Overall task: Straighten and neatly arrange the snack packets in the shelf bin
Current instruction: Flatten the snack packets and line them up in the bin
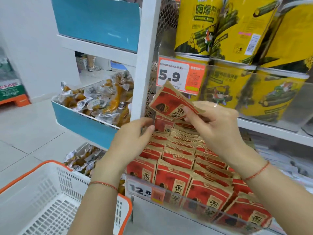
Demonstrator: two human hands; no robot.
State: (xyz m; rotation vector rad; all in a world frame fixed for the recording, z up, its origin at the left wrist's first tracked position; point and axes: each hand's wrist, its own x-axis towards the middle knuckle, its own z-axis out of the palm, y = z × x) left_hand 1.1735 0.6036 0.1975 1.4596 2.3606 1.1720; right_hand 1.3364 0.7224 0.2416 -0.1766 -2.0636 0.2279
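Several red and tan snack packets (pixel 176 161) stand in rows in the shelf bin, behind its clear front lip (pixel 199 203). My right hand (pixel 215 126) pinches one red packet (pixel 169 100) and holds it tilted above the back of the rows. My left hand (pixel 133 141) reaches into the back left corner, its fingertips touching the upright packet (pixel 163 124) at the back of the left row.
A white basket with an orange rim (pixel 50 197) sits at lower left. Blue-fronted bins of clear-wrapped yellow snacks (pixel 101 100) stand to the left. Yellow canisters (pixel 237 31) fill the shelf above. Price tags read 5.9 (pixel 176 75) and 12.8 (pixel 142 189).
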